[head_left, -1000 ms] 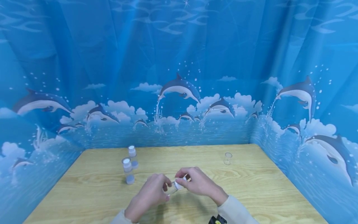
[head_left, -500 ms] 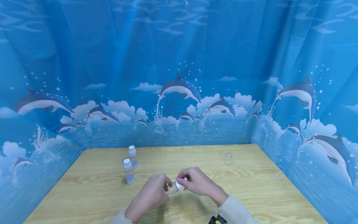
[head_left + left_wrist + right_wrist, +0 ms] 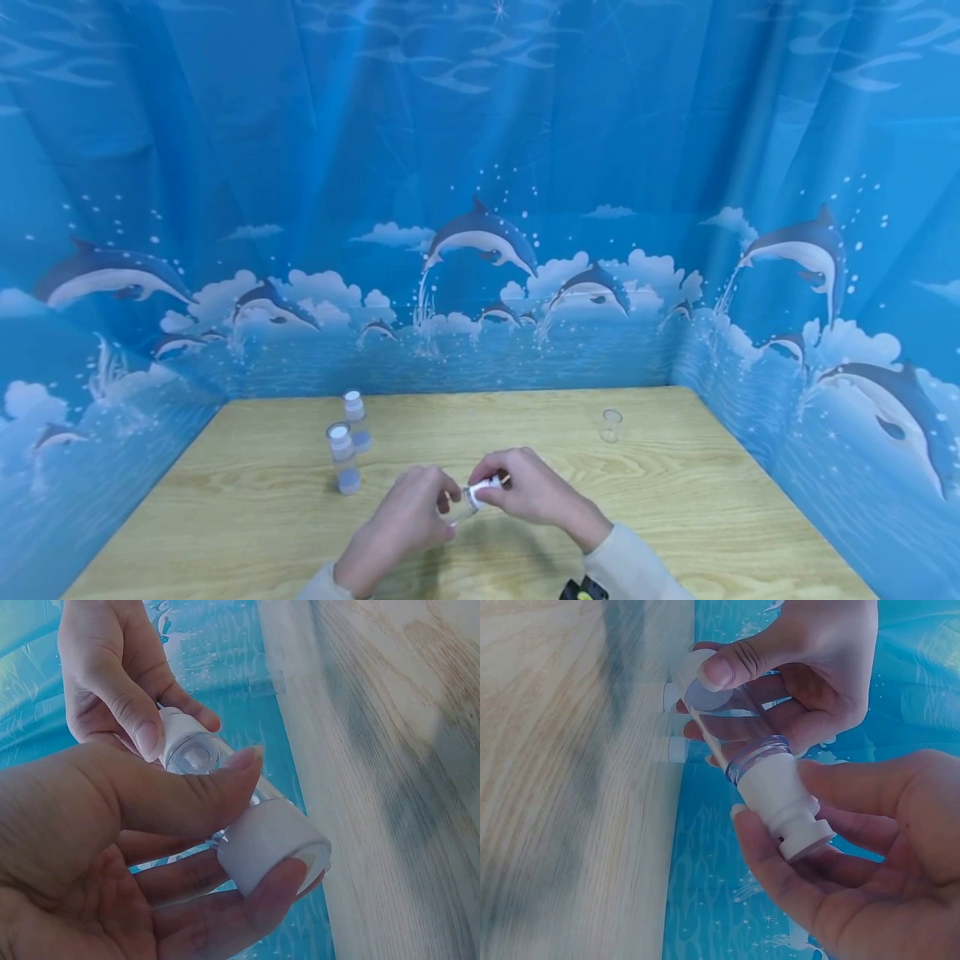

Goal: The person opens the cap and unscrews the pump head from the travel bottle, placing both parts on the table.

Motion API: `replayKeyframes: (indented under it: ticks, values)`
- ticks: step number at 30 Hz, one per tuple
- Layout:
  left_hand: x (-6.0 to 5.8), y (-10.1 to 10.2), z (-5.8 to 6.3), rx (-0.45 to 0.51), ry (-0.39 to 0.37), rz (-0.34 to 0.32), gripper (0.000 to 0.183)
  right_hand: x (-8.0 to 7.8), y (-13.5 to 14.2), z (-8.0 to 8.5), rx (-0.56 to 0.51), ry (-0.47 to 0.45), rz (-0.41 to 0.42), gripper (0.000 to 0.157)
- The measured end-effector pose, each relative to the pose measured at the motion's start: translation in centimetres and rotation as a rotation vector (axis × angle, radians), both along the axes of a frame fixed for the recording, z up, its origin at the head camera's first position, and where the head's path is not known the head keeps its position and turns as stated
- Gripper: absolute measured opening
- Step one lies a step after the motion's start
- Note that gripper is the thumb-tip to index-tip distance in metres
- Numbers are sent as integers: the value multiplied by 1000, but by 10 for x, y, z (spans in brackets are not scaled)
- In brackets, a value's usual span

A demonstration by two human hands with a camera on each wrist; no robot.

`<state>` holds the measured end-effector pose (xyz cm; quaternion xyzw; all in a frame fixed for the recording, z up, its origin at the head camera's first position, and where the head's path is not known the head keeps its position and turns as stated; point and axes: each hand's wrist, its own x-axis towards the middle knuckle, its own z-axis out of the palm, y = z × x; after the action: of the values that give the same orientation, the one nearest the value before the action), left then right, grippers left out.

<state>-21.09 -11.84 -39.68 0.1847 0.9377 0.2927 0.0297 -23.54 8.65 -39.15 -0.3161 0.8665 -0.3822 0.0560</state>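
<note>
My left hand [image 3: 408, 510] grips the clear body of a small pump bottle [image 3: 731, 724], tilted above the table. The white base [image 3: 270, 844] of the bottle lies between the left thumb and fingers in the left wrist view. My right hand [image 3: 536, 490] pinches the white pump head [image 3: 772, 791] at the other end, thumb on one side and fingers on the other. The pump head sits against the bottle's neck; whether it is fully tight I cannot tell. No liquid shows in the clear body.
Two similar bottles stand upright at the left of the wooden table [image 3: 247, 492], a nearer bottle [image 3: 344, 460] and a farther bottle [image 3: 356, 423]. A clear cap [image 3: 611, 427] stands at the back right. A blue dolphin-print curtain [image 3: 480, 350] encloses the table's back and sides.
The right fingers have shifted round the white pump head, moving slightly away from the bottle and then back towards it. The left hand and the bottle body have stayed nearly still.
</note>
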Motion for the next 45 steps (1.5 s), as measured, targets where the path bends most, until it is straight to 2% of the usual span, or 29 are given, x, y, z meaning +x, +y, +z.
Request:
replayKeyframes:
  ticks: [6,13,17,27,39,45]
  values:
    - [0,0,0,9,-6,-1,36,0,0,-1,0,11,9,15]
    - [1,0,-2,-11,43,-12,35,0,0,1,-11,-20,9,16]
    - [1,0,-3,-6,34,-12,35,1,0,0,-10,-22,10,17]
    - [0,-1,-3,-7,55,-4,37,-1,3,0,-2,-18,30,25]
    - [-2,-1,1,-9,48,3,37,-4,4,2,19,-21,7,24]
    - [-1,0,1,-12,55,-1,38,-3,2,1,-20,-68,-6,19]
